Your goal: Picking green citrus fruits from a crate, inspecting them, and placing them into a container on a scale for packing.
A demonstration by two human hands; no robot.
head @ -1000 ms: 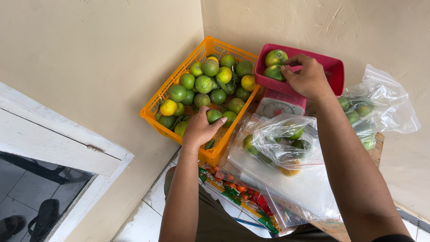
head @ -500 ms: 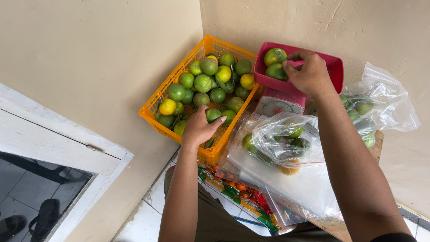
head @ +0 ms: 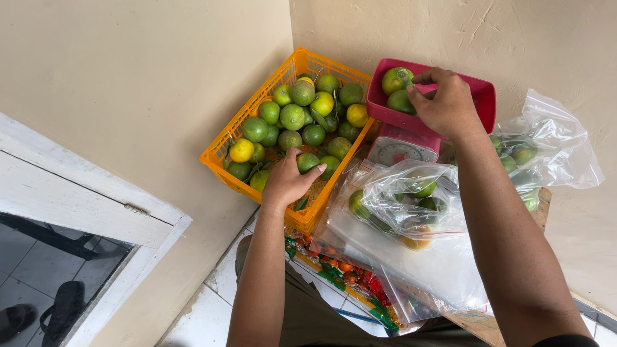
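Note:
An orange plastic crate (head: 225, 138) stands against the wall, full of green and yellow citrus fruits. My left hand (head: 287, 183) reaches into its near corner, fingers curled around a green fruit (head: 307, 160). My right hand (head: 445, 103) rests in the pink tray (head: 485, 103) of a small dial scale (head: 402, 146). Its thumb and forefinger touch the upper of two green fruits (head: 396, 80) lying in the tray; whether they grip it is unclear.
Clear plastic bags (head: 418, 199) holding a few fruits lie on a wooden table beside the scale, with another bag (head: 546, 151) at the far right. Colourful snack packets (head: 340, 273) hang at the table's near edge. A white door frame (head: 77, 212) is at the left.
My left hand has settled slightly lower onto the green fruit in the crate. The right hand stays in the pink tray, nearly still.

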